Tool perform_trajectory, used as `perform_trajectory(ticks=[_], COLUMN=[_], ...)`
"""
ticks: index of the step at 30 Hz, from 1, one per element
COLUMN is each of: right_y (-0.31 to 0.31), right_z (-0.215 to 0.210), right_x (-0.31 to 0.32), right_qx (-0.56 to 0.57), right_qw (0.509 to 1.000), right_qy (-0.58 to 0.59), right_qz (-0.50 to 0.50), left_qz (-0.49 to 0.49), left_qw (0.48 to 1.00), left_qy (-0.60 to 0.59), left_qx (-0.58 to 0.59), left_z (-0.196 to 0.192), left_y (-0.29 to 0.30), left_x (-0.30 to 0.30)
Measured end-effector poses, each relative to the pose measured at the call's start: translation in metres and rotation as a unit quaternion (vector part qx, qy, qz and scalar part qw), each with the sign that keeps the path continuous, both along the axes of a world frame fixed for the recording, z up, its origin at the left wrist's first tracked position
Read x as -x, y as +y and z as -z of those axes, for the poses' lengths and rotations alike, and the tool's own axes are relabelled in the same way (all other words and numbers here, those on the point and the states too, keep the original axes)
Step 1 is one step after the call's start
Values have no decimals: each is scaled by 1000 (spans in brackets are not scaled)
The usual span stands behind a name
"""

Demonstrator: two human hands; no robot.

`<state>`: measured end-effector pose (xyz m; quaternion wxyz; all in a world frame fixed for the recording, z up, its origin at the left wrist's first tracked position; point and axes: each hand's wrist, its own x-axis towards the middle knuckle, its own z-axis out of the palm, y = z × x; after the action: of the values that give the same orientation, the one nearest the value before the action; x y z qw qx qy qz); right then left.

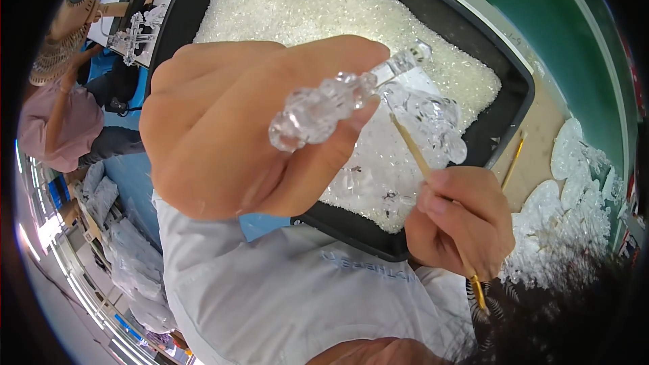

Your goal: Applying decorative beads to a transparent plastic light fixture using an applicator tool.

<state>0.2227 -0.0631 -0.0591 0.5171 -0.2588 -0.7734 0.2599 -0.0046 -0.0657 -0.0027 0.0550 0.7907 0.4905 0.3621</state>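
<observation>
My left hand (223,122) is closed around a clear, knobbly plastic or glass-like ornament (318,111), held up over a black tray (517,84). One end of the ornament has rounded lumps; a rod-like end pokes out past my fingers, and a wider clear, lobed part hangs beyond them. In my right hand (463,220), fingers pinched, is a thin paintbrush (409,145) with a wooden handle. Its gold ferrule points down behind the hand, while the bare handle tip reaches the lobed part. Whether the tip touches it, I cannot tell. Small clear granules (297,0) fill the tray.
Right of the tray, another thin brush (514,160) lies on the tan tabletop, near a heap of clear pieces (561,223). A green surface (574,34) curves along the right. At the far left, a person in a pink top (61,125) sits by a white table holding clear parts.
</observation>
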Motion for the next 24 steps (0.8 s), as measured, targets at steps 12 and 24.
perform_trajectory(ticks=[12, 24], right_y=[6, 2], right_z=[4, -3], right_x=[8, -2], right_qx=[-14, -30], right_qw=[1000, 1000], right_qy=[13, 1], right_qz=[18, -11], left_qz=[102, 224], left_qw=[994, 827], left_qy=[-8, 446], left_qx=[-25, -258], left_z=[7, 8], left_y=[8, 11], left_x=[16, 63])
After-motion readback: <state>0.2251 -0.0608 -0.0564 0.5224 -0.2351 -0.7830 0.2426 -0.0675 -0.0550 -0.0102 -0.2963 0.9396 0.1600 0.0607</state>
